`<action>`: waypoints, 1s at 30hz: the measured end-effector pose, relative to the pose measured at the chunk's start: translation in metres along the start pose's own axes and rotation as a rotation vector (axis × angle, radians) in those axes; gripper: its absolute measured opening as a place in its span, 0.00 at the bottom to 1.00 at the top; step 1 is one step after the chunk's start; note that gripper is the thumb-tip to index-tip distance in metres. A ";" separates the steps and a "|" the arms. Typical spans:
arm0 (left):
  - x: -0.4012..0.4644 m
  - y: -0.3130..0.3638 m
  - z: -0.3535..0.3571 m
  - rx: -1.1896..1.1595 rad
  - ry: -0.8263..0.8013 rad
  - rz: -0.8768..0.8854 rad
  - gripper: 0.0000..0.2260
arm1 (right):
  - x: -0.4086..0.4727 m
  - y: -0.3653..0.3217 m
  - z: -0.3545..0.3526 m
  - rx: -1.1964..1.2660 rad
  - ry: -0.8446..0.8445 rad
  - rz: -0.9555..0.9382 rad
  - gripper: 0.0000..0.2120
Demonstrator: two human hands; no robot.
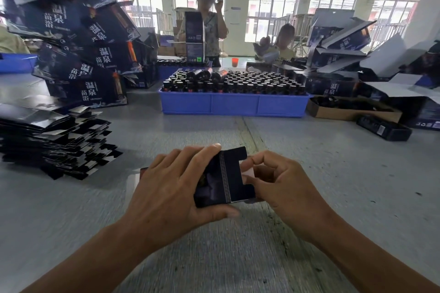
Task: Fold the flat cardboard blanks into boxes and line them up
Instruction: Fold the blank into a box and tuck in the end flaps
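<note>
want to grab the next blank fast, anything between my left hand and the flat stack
Nothing visible. The left hand grips the box blank; bare table lies between it and the stack of flat blanks at left.

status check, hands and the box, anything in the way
Left hand grips the cardboard blank, half folded. Right hand pinches its end flap. Stack of flat blanks off left, blue crate beyond; neither in the way.
</note>
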State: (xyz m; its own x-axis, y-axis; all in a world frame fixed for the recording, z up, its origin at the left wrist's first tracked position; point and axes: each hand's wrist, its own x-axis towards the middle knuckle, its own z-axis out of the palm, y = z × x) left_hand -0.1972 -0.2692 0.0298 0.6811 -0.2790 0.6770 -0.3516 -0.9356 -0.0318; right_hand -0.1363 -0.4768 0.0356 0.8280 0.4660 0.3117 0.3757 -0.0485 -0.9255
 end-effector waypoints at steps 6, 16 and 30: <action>-0.002 0.000 0.002 -0.052 0.012 0.005 0.41 | 0.000 0.002 0.002 -0.049 -0.049 0.035 0.09; -0.004 -0.002 0.004 0.000 -0.025 0.107 0.30 | -0.001 0.003 0.003 -0.133 0.014 -0.101 0.19; -0.004 -0.001 -0.001 -0.020 -0.053 0.094 0.27 | -0.003 -0.001 0.005 -0.235 0.059 -0.171 0.24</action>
State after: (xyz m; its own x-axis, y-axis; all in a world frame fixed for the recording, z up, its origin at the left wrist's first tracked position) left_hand -0.2004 -0.2669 0.0273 0.6775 -0.3770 0.6315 -0.4282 -0.9003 -0.0781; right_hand -0.1418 -0.4737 0.0345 0.7642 0.4336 0.4775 0.5925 -0.1797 -0.7852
